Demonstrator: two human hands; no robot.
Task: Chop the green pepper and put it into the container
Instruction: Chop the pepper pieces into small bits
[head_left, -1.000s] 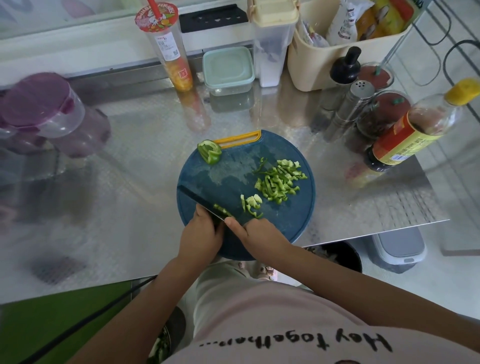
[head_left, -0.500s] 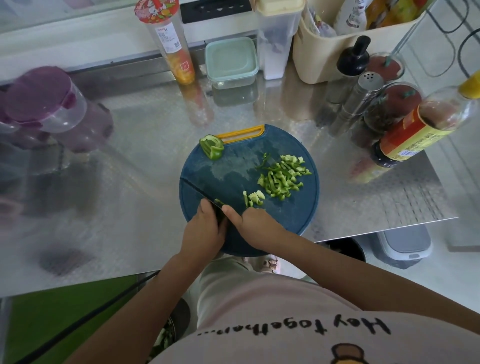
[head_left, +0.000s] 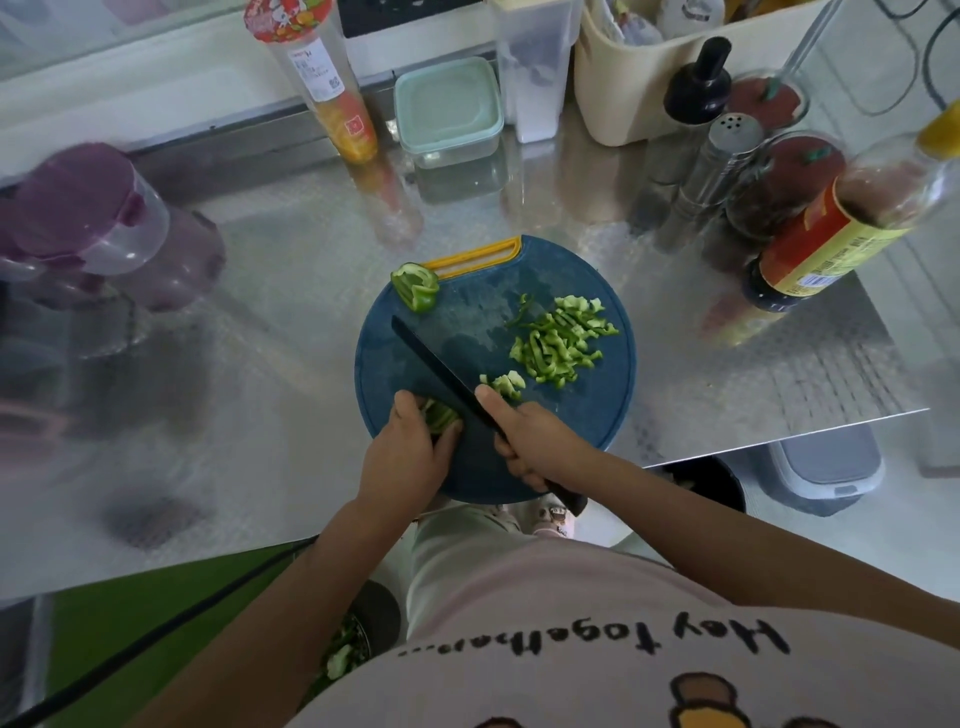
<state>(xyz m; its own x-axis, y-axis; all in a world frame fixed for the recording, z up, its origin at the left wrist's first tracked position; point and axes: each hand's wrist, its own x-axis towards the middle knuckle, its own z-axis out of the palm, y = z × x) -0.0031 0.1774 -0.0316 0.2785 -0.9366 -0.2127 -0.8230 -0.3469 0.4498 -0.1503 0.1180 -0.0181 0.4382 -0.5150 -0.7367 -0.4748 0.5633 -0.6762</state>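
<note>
Mid-frame on the round blue cutting board (head_left: 592, 415), the chopped pepper heap (head_left: 558, 343) lies right of centre, bright green strips and dice. A curled uncut pepper chunk (head_left: 415, 286) sits at the board's upper-left rim. The left hand (head_left: 405, 460) pinches a pepper strip (head_left: 440, 415) between curled fingers (head_left: 404, 401) and thumb. The right hand (head_left: 535, 441) grips the black knife (head_left: 431, 358), its blade slanting up-left just right of the strip.
</note>
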